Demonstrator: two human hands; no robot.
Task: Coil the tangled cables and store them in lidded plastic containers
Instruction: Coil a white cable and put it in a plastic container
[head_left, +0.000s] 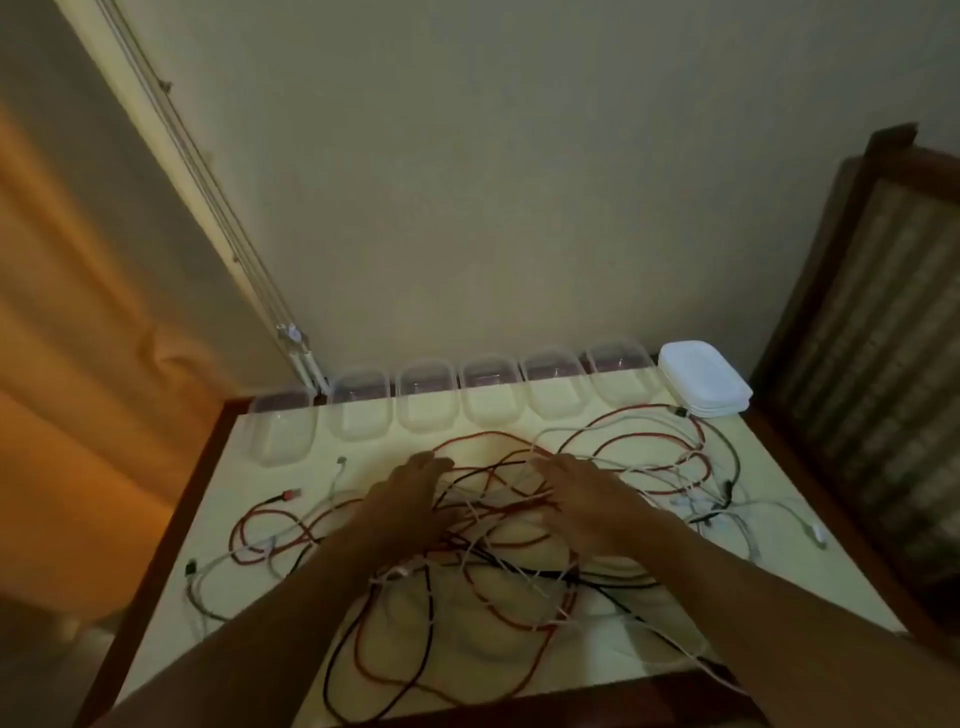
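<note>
A tangle of red, white and black cables (493, 587) sprawls over the pale table top (363, 447). My left hand (410, 493) lies on the tangle left of centre with its fingers stretched forward over the red strands. My right hand (587, 493) lies flat on the tangle to the right of it, fingers straight. Neither hand visibly grips a cable. Several clear plastic containers (491, 392) without lids stand in a row along the far edge. A stack of white lids (704, 376) sits at the far right corner.
A wall runs behind the containers. A dark wooden chair back (862, 338) stands to the right of the table. An orange curtain (67, 364) hangs on the left. Loose cable ends with plugs (291, 493) trail toward the left and right table edges.
</note>
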